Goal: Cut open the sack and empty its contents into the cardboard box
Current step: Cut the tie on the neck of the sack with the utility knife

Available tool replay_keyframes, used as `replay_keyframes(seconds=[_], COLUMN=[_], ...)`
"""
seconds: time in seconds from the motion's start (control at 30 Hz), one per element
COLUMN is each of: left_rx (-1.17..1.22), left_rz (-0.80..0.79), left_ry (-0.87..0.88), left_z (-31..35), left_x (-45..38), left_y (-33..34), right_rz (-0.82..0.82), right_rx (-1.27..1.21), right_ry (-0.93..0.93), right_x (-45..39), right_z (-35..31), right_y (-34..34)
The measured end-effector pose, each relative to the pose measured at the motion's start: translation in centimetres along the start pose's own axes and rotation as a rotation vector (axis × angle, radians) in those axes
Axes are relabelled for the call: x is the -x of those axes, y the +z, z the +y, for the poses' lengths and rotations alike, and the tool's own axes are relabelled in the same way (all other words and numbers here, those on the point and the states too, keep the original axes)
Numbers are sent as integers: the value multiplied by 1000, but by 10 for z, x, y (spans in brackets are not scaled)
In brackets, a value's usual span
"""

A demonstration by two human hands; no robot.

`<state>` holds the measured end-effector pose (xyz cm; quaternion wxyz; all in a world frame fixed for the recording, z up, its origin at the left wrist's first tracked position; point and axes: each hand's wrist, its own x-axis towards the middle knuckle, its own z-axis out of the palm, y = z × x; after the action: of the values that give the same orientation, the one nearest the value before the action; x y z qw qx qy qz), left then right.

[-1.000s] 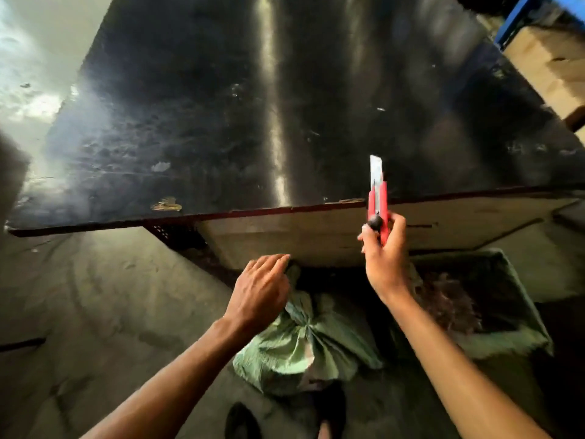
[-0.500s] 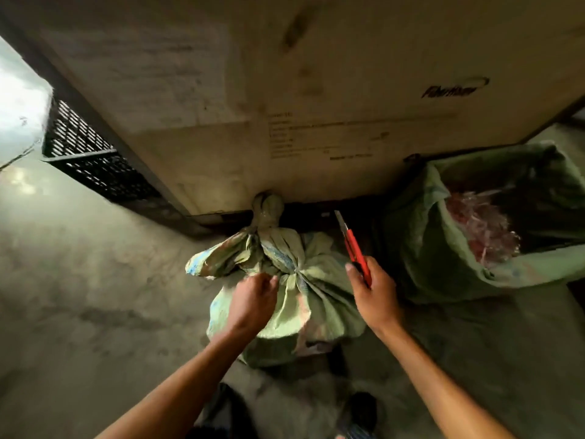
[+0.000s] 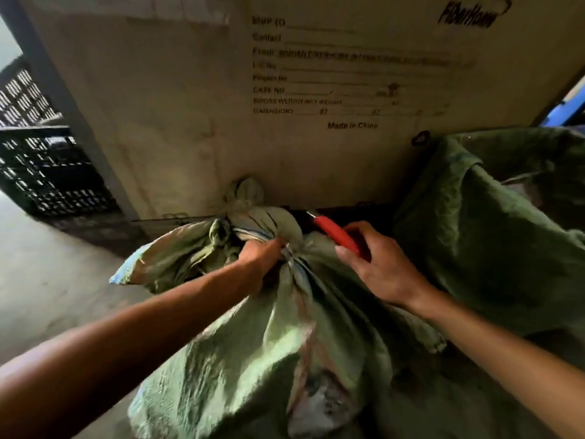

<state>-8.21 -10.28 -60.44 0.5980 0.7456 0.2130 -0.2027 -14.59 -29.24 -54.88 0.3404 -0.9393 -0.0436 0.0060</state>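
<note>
A pale green woven sack [image 3: 247, 353] stands on the floor right below me, its top bunched and tied at a neck. My left hand [image 3: 258, 261] grips the gathered neck of the sack. Just to the right of the neck, my right hand [image 3: 376, 264] holds a red utility knife [image 3: 335, 232], whose blade tip points up and left toward the knot. A large cardboard box [image 3: 190, 106] with printed shipping text rises directly behind the sack.
A second, darker green sack [image 3: 493, 223] stands open at the right, against the box. A black perforated plastic crate [image 3: 41, 166] sits at the left on the concrete floor [image 3: 47, 280]. Something blue [image 3: 566, 106] shows at the right edge.
The view has dropped and come much closer to the sack. My left hand has closed on the sack's neck, and my right hand has brought the knife down beside the knot.
</note>
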Motion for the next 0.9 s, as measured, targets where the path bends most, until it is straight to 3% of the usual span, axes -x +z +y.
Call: replay_keyframes(seconds=[0.2, 0.43, 0.9], left_rx=[85, -4, 132], left_rz=[-16, 73, -31], left_ry=[146, 269, 249], left_z=[19, 4, -7], left_x=[33, 24, 28], left_y=[-35, -58, -59], right_rz=[77, 7, -37], right_rx=[89, 297, 352], right_ry=[-63, -201, -231], right_x=[33, 48, 35], right_z=[-18, -28, -23], right_y=[-15, -4, 4])
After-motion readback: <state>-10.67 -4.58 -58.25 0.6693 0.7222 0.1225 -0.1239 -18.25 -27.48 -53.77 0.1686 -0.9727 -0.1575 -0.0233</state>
